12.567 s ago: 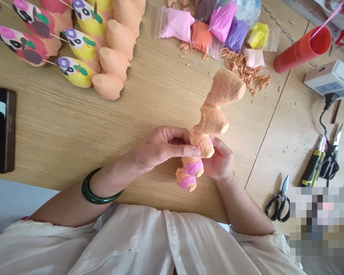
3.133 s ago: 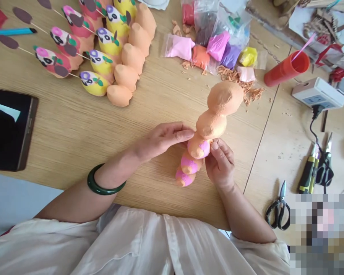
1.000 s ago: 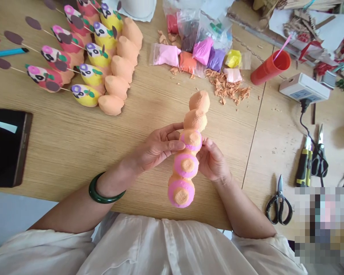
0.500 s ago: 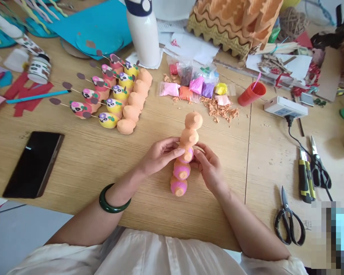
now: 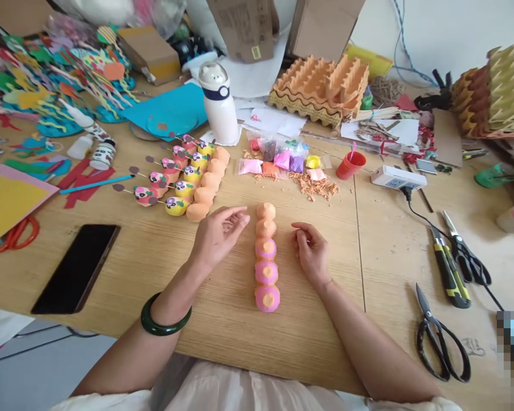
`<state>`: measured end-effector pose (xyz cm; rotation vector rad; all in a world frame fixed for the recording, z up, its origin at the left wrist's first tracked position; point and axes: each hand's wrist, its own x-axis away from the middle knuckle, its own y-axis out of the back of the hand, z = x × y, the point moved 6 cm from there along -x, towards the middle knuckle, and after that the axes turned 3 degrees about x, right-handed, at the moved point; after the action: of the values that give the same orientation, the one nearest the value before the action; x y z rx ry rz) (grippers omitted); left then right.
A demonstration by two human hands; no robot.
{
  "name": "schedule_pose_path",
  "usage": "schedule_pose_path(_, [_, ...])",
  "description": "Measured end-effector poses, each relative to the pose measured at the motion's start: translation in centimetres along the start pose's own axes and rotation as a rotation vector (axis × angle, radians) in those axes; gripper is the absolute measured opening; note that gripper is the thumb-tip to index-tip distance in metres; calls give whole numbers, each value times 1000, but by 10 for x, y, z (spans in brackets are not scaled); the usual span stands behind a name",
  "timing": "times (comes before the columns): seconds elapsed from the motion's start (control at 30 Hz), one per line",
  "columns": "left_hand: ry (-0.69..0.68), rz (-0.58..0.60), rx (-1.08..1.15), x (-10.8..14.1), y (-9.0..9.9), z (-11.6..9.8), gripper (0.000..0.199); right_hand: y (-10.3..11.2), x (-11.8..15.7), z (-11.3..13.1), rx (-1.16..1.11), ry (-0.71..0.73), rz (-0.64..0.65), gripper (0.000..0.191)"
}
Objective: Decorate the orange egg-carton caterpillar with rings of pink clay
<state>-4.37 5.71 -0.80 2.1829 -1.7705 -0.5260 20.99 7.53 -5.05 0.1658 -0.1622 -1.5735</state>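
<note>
A strip of orange egg-carton cups (image 5: 266, 271) lies lengthwise on the table between my hands, touched by neither. Pink clay rings the three nearest cups, leaving their orange tips bare; the two far cups are plain. Left of the strip my left hand (image 5: 220, 234) is raised, thumb and forefinger a little apart, with nothing visible in it. On the strip's other side my right hand (image 5: 312, 251) is loosely bent, its forefinger stretched out and no held thing showing. Beyond the strip lie small bags of coloured clay, including a pink one (image 5: 282, 159).
At the back left stand decorated yellow and pink egg-carton strips (image 5: 176, 204) beside plain orange cups (image 5: 197, 212). A phone (image 5: 76, 268), a white bottle (image 5: 220, 111), a red cup (image 5: 351, 165), a power strip (image 5: 398, 178), scissors (image 5: 441, 337) and a utility knife (image 5: 450, 274) surround the work area.
Both hands have let go of the egg-carton strip and drawn apart to either side. The strip now lies straight on the table. The camera view has tilted up, showing more of the back.
</note>
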Motion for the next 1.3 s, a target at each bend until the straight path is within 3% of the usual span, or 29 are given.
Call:
schedule_pose_path(0.1, [-137,44,-43,-23,7,-13,47,0,-2,-2,-29,1,-3,17])
schedule_pose_path(0.2, [-257,59,-272,-62,3,-24,32,-2,-2,-4,-52,-19,9,16])
schedule_pose_path(0.3, [-145,60,-439,-109,-14,-22,36,-4,-2,-2,-53,-12,33,16])
schedule_pose_path(0.47, [-124,14,-492,-167,-63,-34,54,-4,-2,3,-31,19,53,16])
schedule_pose_path(0.67, [-106,-36,-494,-202,-115,-37,72,-3,0,2,-14,39,74,17])
schedule_pose_path(0.73, [-101,-43,-476,-210,-121,-33,70,-3,1,1,-13,40,78,17])
schedule_pose_path(0.83, [-111,-56,-426,-219,-115,-28,70,-3,2,0,-31,30,88,16])
schedule_pose_path(0.93, [-160,-73,-349,-212,-96,-26,70,-4,3,-3,-88,2,84,14])
schedule_pose_path(1.0, [-211,-52,-285,-194,-84,-27,67,-3,3,-5,-164,-25,54,12])
schedule_pose_path(1.1, [-312,48,-199,-148,-72,-31,64,1,2,-6,-315,-56,-19,22])
schedule_pose_path(1.17, [-487,169,-160,-110,-68,-44,63,3,0,-6,-387,-47,-57,31])
schedule_pose_path(1.23, [-685,258,-231,-75,-64,-59,60,4,-3,-6,-434,-36,-92,39])
schedule_pose_path(1.3, [-750,355,-305,-53,-62,-68,62,1,-5,-5,-462,-16,-52,45])
